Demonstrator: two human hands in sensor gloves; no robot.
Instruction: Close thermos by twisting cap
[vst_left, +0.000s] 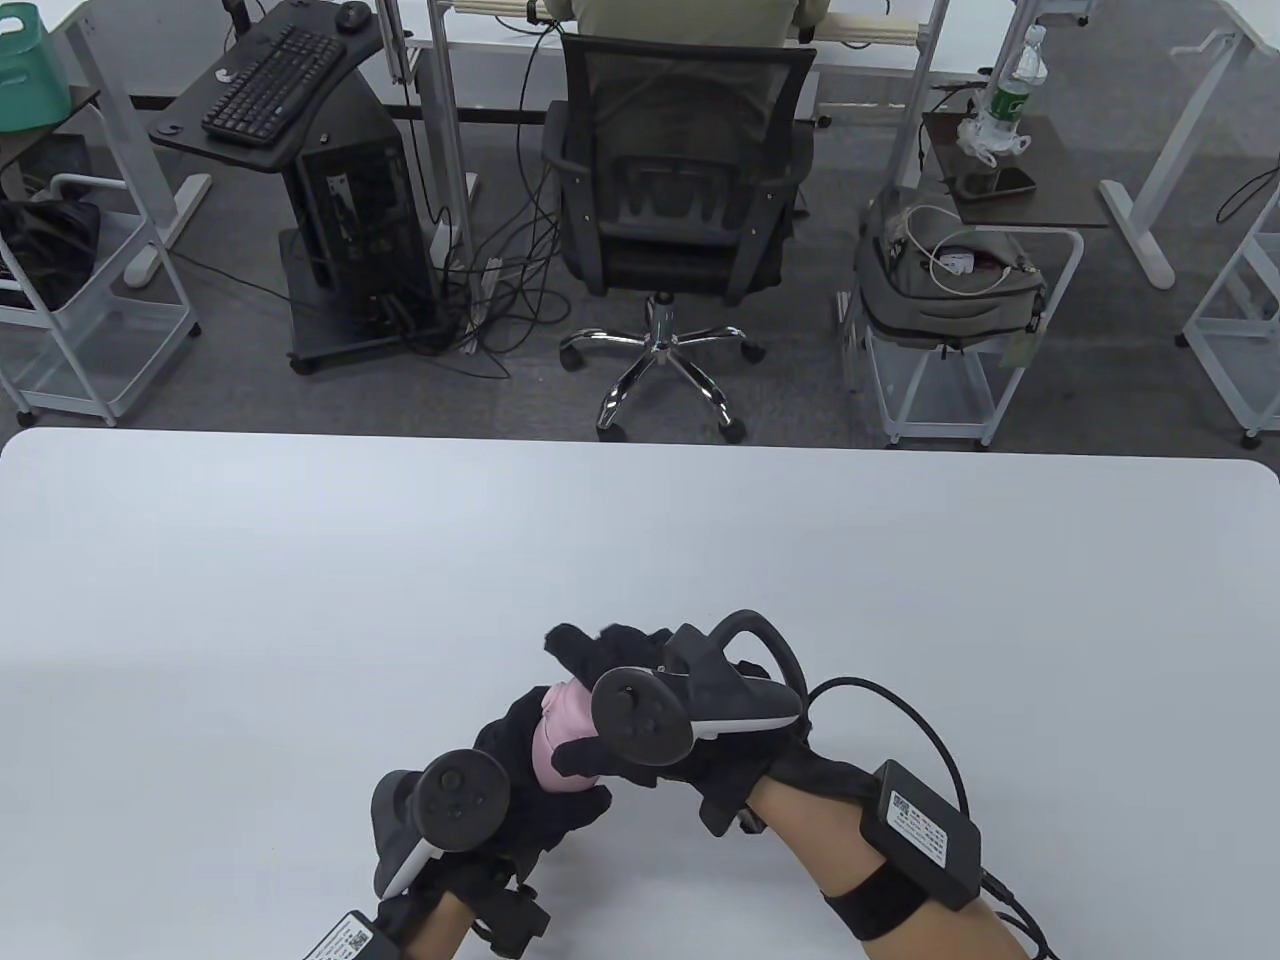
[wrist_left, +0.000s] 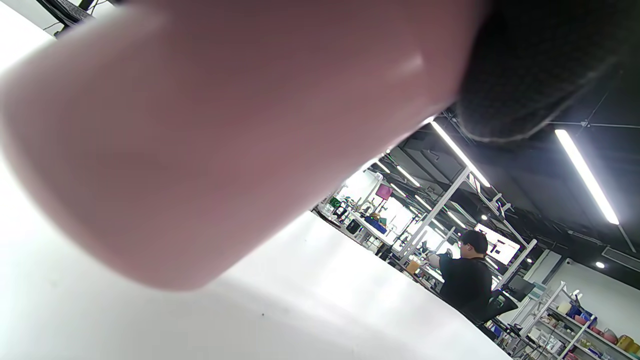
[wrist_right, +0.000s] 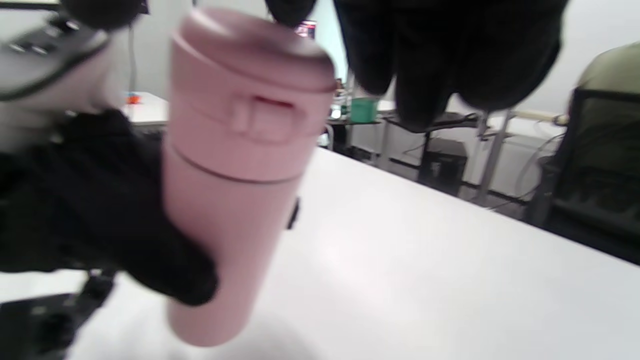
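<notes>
A pink thermos (vst_left: 556, 728) stands slightly tilted on the white table (vst_left: 300, 600) near its front edge. Its pink cap (wrist_right: 250, 100) with a flip latch sits on top of the body. My left hand (vst_left: 545, 800) grips the thermos body from the left; it also shows in the right wrist view (wrist_right: 100, 215). The body fills the left wrist view (wrist_left: 200, 150). My right hand (vst_left: 610, 665) hovers over the cap with its fingers (wrist_right: 400, 60) spread just beyond and to the right of it, not closed around it.
Beyond the table's far edge are an office chair (vst_left: 680, 190) with a seated person, a computer stand with a keyboard (vst_left: 270, 80), and wire carts (vst_left: 950, 330). Cables run from my right wrist unit (vst_left: 920, 830) over the table.
</notes>
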